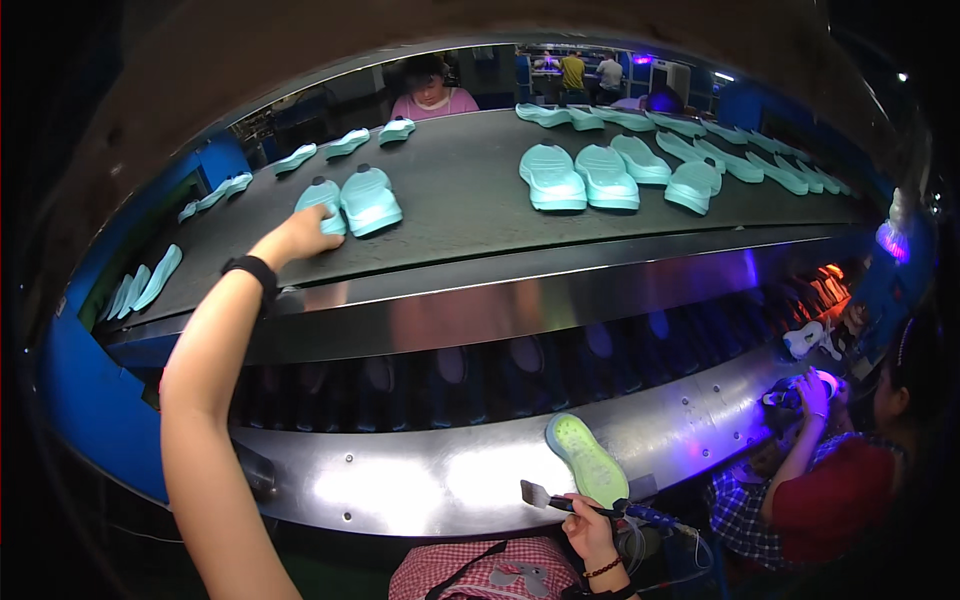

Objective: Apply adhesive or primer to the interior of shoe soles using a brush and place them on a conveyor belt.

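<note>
My left hand (306, 234) reaches far over the black belt, its fingers closed round the near end of a turquoise shoe sole (319, 196). Right beside it stands a second turquoise sole (369, 200). Down by the metal ledge, my right hand (590, 530) is closed on a flat brush (537, 494) with pale bristles pointing left. A thin hose runs from the brush's dark handle. Just beyond this hand, a yellow-green shoe sole (588, 462) lies on the ledge, its face up.
More turquoise soles (553, 178) stand on the belt (450, 180) at the right, others along its far and left edges. Dark slots with soles sit under the steel rail (480, 305), above the ledge (400, 480). A co-worker (830, 490) works at right; another person (432, 98) sits opposite.
</note>
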The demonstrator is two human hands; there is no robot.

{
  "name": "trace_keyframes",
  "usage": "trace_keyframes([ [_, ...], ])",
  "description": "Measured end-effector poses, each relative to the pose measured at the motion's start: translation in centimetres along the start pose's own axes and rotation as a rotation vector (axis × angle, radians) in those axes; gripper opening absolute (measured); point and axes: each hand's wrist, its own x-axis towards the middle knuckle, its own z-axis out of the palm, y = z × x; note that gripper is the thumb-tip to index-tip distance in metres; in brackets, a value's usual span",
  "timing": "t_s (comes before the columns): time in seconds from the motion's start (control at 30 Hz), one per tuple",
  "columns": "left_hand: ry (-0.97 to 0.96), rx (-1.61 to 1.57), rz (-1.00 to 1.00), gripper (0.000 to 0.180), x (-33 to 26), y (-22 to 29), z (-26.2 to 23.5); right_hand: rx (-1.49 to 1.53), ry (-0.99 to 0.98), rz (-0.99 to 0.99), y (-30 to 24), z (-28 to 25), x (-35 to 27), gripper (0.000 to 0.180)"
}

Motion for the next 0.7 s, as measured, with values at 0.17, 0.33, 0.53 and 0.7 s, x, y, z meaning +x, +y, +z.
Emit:
trace_keyframes([
  [0.17,0.117,-0.104,0.317,0.036,0.5,1.8,1.5,-0.008,-0.001,-0.018,1.3,1.3,-1.5,0.017],
  [0.33,-0.011,-0.361,0.346,0.031,-4.2,4.4,-0.5,-0.027,-0.009,-0.172,1.0,2.3,-0.9,0.021],
  [0.53,0.932,-1.312,0.306,0.029,-14.2,3.1,8.9,-0.131,-0.021,-0.327,-0.6,3.7,-0.8,0.030],
  [0.7,-0.261,-2.328,0.072,0.045,-21.5,2.5,13.3,-0.115,-0.176,-0.426,-2.6,5.0,-0.8,0.022],
])
